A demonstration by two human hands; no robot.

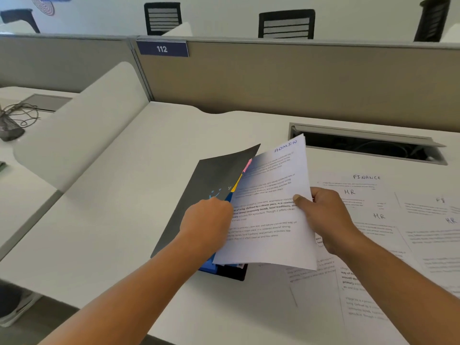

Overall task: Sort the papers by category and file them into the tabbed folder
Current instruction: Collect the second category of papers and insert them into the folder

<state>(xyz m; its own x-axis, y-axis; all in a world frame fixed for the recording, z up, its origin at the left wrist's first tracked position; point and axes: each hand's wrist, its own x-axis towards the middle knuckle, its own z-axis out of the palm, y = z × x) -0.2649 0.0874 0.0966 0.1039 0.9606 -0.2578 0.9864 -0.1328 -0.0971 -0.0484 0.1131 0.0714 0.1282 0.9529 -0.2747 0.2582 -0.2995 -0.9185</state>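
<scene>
The right hand [326, 215] pinches the right edge of a printed sheet headed ADMIN [271, 195], thumb on top and the other fingers underneath, and holds it tilted above the white surface [124, 220]. The left hand [209, 220] is at the sheet's left edge. Its fingers are hidden behind the paper, so its grip cannot be told.

Under and to the left of the sheet lies the black tabbed folder [211, 175], its cover raised and leaning left. A pink tab [247, 165], a yellow tab [236, 184] and a blue tab [229, 196] show along its inner edge, just beside the left hand. A blue divider [207, 266] shows at the folder's near end.

To the right, the loose papers [373, 232] lie overlapping flat on the surface; one is headed FINANCE [366, 178], and several are marked HR. Beyond them a cable slot [368, 145] is open in the surface. On the far partition is a plate reading 112 [162, 49].
</scene>
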